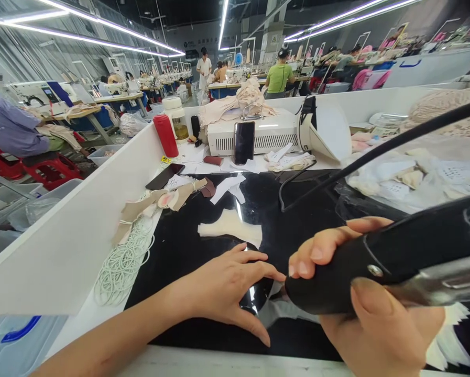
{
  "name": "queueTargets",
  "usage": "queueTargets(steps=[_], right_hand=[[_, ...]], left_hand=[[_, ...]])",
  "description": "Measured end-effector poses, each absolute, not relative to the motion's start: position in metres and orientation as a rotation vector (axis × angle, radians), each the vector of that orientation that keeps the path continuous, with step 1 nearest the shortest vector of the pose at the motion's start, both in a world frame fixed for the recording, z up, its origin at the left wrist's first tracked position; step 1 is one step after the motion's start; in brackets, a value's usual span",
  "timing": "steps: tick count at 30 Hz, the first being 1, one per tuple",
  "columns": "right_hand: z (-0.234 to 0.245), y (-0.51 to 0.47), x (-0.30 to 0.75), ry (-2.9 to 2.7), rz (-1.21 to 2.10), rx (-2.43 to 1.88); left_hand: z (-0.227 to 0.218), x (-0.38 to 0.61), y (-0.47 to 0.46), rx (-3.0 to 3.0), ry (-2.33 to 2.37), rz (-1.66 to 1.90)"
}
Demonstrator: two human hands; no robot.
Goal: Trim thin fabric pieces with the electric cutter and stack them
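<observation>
My right hand (pixel 380 314) is wrapped round the thick barrel of a black corded power tool (pixel 332 277), its rounded end pointing left; the tip at the table is mostly hidden. Just left of that end, my left hand (pixel 227 283) is spread, palm down. Its thumb and fingers frame a glossy black rounded surface (pixel 258 296); I cannot tell whether this is a separate piece. A strip of translucent material (pixel 284 311) lies under the tool's end. Beyond my left fingers is a cream foam-like cut piece (pixel 230 225) on the black tabletop (pixel 187 324).
Mint-green cord (pixel 124 262) and fabric scraps (pixel 140 209) lie at left. White paper pieces (pixel 229 188), a phone (pixel 244 142), a red bottle (pixel 166 136) and a white vented box (pixel 219 139) stand behind. A black cable (pixel 356 167) arches across the right, before plastic bags (pixel 427 167).
</observation>
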State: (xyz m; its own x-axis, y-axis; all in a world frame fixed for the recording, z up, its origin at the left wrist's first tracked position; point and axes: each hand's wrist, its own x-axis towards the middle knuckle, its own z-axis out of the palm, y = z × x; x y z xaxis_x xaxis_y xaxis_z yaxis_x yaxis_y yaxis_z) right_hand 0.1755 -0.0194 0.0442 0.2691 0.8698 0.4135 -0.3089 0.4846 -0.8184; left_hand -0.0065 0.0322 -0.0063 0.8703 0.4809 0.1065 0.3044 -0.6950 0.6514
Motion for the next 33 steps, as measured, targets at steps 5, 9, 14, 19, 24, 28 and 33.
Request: queueTargets(steps=[5,9,14,19,24,28,33], right_hand=[[0.049,-0.024,0.168,-1.031,0.859,-0.696],[0.050,-0.026,0.169,-1.119,0.917,-0.716],[0.053,-0.026,0.167,-1.105,0.918,-0.670],[0.060,-0.022,0.179,-0.957,0.866,-0.667],[0.064,-0.015,0.197,-0.842,0.798,-0.715],[0.063,-0.013,0.203,-0.857,0.736,-0.750],[0.052,-0.015,0.205,-0.943,0.706,-0.734]], left_hand=[[0.001,-0.006,0.033,2.386,0.560,0.327],[0.007,-0.004,0.033,2.370,0.557,0.307],[0.006,-0.005,0.031,2.405,0.553,0.323],[0.006,-0.008,0.028,2.562,0.489,0.423],[0.016,-0.013,0.030,2.672,0.526,0.356],[0.021,-0.023,0.036,2.794,0.555,0.322],[0.017,-0.026,0.033,2.990,0.872,0.438]])
